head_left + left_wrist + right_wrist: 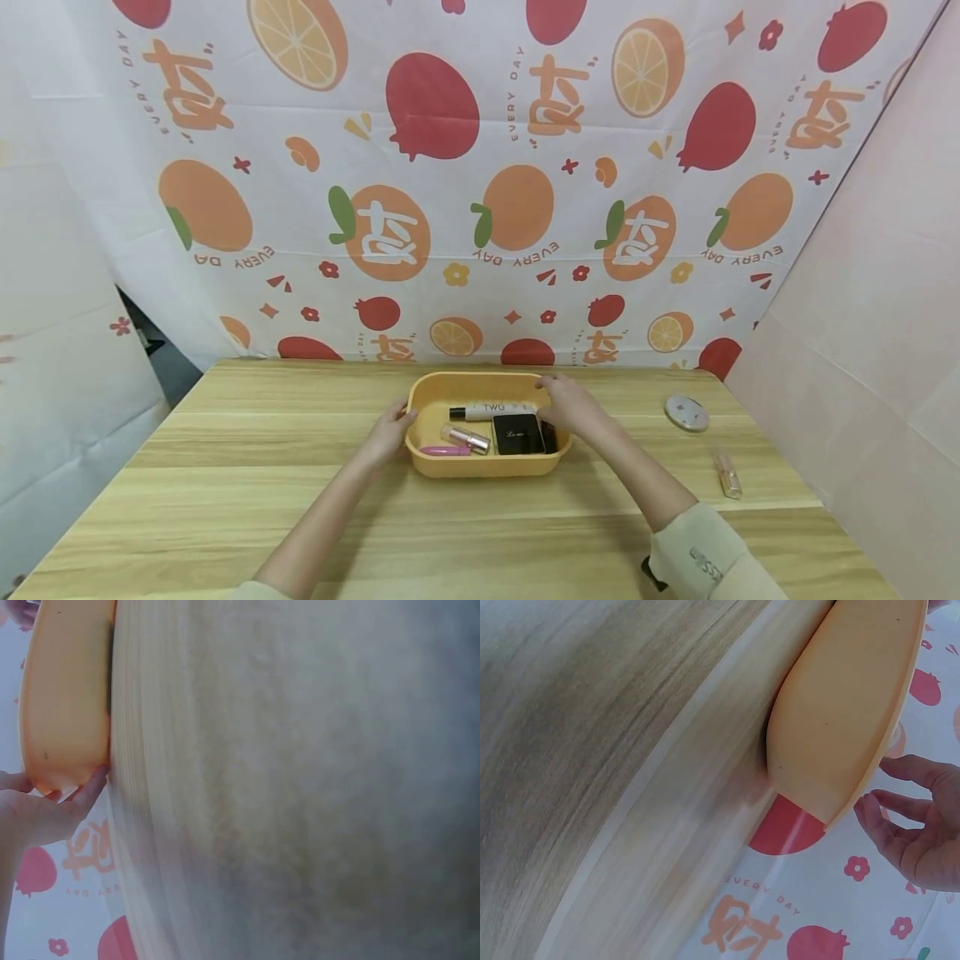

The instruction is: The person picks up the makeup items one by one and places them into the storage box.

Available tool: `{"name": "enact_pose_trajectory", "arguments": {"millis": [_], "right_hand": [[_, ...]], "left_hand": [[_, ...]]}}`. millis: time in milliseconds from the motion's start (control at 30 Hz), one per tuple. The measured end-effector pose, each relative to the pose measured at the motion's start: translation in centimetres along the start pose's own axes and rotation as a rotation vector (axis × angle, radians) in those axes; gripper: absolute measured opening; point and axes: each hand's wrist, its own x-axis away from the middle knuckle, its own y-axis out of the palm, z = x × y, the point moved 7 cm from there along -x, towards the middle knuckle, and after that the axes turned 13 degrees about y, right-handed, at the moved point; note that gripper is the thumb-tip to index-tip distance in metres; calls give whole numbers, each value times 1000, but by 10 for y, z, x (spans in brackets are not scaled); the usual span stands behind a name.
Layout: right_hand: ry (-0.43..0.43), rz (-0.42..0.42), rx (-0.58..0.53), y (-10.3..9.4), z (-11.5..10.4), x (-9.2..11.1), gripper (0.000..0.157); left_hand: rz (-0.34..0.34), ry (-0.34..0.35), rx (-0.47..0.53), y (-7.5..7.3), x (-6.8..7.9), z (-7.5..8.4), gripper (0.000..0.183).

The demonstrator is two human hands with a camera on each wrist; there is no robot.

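A yellow oblong plastic basket [491, 468] stands on the table with cosmetics in it. My left hand [387, 432] grips its left end, thumb over the rim and fingers outside against the wall. Over the right end reaches my right hand [570, 406], its fingers loosely bent at the rim [889, 761] and nothing seen between them. Inside lie a white tube [495, 411] with a black cap, a square black compact [517, 434], a lipstick [467, 438] with a clear cap and a slim pink tube [446, 451]. A dark item [550, 437] beside the compact is partly hidden.
On the right part of the wooden table [247, 467] lie a round silver case [686, 413] and, nearer, a small clear-and-pink lipstick tube [727, 473]. A fruit-printed cloth [465, 200] hangs behind the table's far edge, with pale cloth walls at both sides.
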Motion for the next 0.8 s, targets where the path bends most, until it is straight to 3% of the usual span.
{"name": "enact_pose_trajectory", "arguments": {"millis": [800], "right_hand": [[30,24,-49,-8,12,1,41]], "left_hand": [[6,-13,-13,1,1,0,50]]}}
